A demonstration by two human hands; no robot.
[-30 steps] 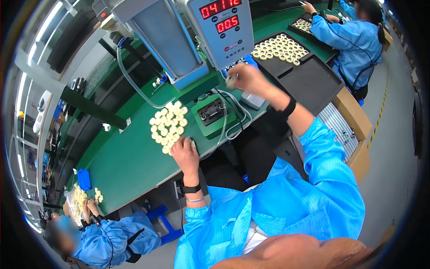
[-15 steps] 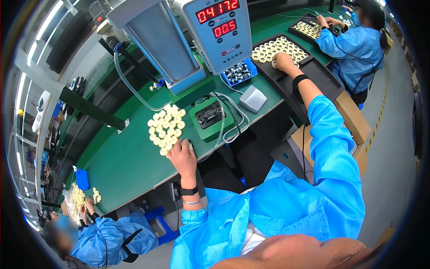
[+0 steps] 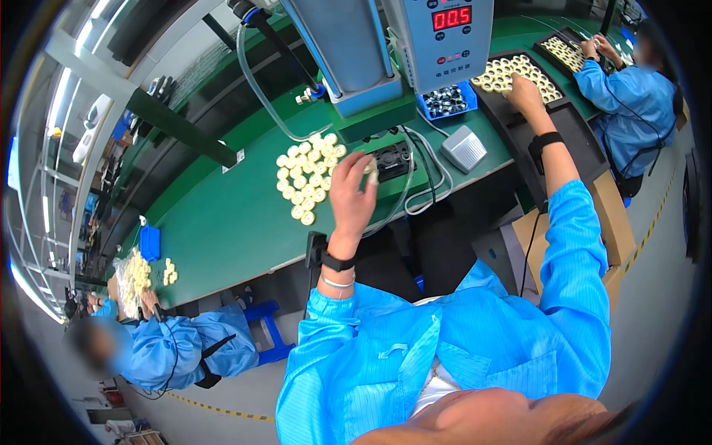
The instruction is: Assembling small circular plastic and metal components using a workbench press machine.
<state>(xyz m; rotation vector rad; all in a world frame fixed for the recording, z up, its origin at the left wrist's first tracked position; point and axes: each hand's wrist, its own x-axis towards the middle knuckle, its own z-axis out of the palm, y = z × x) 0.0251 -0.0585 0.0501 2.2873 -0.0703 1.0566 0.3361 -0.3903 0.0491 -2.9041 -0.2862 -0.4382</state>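
Observation:
My left hand (image 3: 351,196) is beside the press's lower fixture (image 3: 393,161), pinching a small cream round plastic part (image 3: 370,170) between thumb and fingers. To its left, a cluster of similar cream parts (image 3: 302,178) with round centres lies on the green bench. My right hand (image 3: 525,98) reaches far right to a black tray (image 3: 512,122) holding rows of cream rings (image 3: 545,87). Its fingers are bent down at the tray's near-left part. Whatever sits between those fingertips is hidden.
The press cylinder (image 3: 337,44) and a counter box (image 3: 445,52) with red digits rise ahead. A blue bin (image 3: 447,101) of metal rings and a grey foot pedal (image 3: 464,148) stand right of the fixture, near looping cables. Co-workers in blue sit at left (image 3: 185,345) and right (image 3: 630,104).
My left hand has moved from the near edge of the cream cluster rightward to the fixture, lifting a cream part. My right hand stays at the tray. The whole view has shifted.

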